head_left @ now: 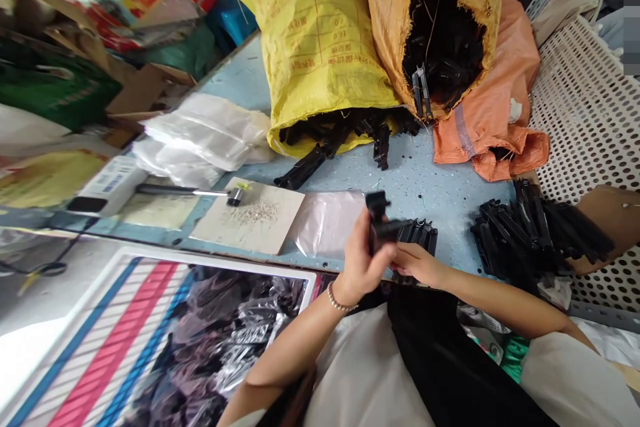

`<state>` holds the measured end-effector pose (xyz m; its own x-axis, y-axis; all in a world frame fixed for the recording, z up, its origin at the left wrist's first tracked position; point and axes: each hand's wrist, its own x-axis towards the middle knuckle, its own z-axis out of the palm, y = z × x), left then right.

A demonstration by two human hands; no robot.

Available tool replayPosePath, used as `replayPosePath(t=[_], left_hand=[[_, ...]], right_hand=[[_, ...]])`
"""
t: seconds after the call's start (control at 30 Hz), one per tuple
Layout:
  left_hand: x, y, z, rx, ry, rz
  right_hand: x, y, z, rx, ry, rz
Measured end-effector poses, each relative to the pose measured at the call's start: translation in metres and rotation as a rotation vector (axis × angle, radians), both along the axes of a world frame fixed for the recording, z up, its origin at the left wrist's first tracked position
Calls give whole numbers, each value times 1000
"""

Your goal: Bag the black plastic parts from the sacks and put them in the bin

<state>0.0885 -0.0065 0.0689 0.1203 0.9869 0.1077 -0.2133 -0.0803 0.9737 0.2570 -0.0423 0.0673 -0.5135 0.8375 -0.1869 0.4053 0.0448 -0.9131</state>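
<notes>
Fingers (pixel 361 228) (L) hold blk part (pixel 384 231) nr bench edge (pixel 313 263)

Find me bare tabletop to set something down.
Speckled blue tabletop shows mostly bare between the yellow sack, the lower orange sack and the heaped black parts at right. Crowded: the left, with hammer, board and white plastic bags.

Pearly beaded bracelet (pixel 341 301); pale top (pixel 363 367), loose short sleeves (pixel 557 370); black front panel (pixel 430 330).

Black part (pixel 388 229) blurred, its lower end seemingly hidden by the left fingers (pixel 358 233)
</notes>
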Motion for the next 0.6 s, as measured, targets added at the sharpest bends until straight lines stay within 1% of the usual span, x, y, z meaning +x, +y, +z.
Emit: replayPosePath(t=[0.03, 0.07, 0.1, 0.13, 0.17, 0.2, 0.23, 0.27, 0.3, 0.33, 0.4, 0.47, 0.5, 0.53, 0.57, 0.6], left_hand=[[-3, -1, -4, 80, 23, 21], [-5, 1, -10, 105, 29, 41], [-6, 4, -17, 71, 18, 63], [-4, 9, -26, -16, -2, 68], [-1, 15, -35, -132, -20, 54], [4, 19, -45, -249, -16, 19], [10, 23, -56, -334, 23, -27], [17, 24, -66, -367, 94, -64], [24, 23, -75, -340, 190, -77], [31, 21, -83, -259, 294, -64], [41, 14, -96, -29, 472, 1], [42, 10, -105, 147, 600, 48], [39, 11, -107, 191, 648, 49], [35, 14, -108, 204, 676, 41], [30, 19, -108, 186, 673, 32], [24, 25, -106, 144, 628, 28]], right_hand=[[2, 5, -1, -103, 22, 49], [4, 15, -2, -153, 14, 94], [7, 28, -3, -152, -22, 108], [9, 46, -3, -108, -81, 73], [11, 68, -4, -28, -157, -14], [13, 92, -6, 64, -244, -153], [13, 118, -9, 161, -333, -311], [11, 145, -12, 226, -414, -438], [9, 170, -16, 244, -487, -553], [6, 193, -21, 236, -549, -638], [1, 229, -27, 159, -595, -707], [-2, 245, -31, 71, -565, -707], [-3, 245, -32, 40, -537, -696], [-3, 239, -32, 20, -511, -684], [-3, 228, -32, 12, -478, -668], [-3, 211, -31, 19, -429, -638]])
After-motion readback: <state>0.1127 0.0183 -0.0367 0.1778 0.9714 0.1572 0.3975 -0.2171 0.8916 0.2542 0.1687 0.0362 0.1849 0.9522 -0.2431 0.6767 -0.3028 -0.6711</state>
